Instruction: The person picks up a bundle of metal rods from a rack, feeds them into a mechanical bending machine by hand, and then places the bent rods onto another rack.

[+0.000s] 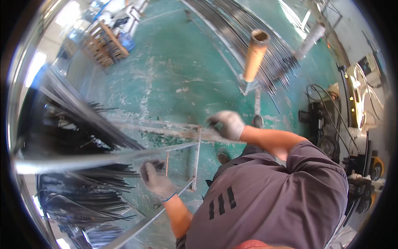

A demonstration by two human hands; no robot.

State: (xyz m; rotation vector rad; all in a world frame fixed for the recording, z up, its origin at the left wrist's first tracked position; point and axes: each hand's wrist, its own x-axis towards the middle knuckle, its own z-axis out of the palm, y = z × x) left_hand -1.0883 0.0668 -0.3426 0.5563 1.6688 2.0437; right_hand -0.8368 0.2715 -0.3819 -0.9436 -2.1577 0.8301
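Note:
My left hand (158, 182), in a grey work glove with dark fingertips, is just below a long pale metal bar (107, 158). Its thumb stands apart from the fingers, and I see nothing held, though motion blurs the fingertips. In front of my body my right hand (230, 125), also gloved, hangs over the floor with loosely curved fingers and a gap between them. It is blurred too and shows nothing in its grip. A metal frame (196, 159) of thin bars stands beside my left hand, with another rail (143, 224) running past my left wrist.
Dark rods or strips (95, 182) lie stacked at the left. Ahead, long metal bars (236, 31) rest beside an upright orange-brown tube (256, 56). A wooden pallet (105, 43) stands at the far left; machinery with cables (325, 124) lines the right. The green floor (166, 74) is worn.

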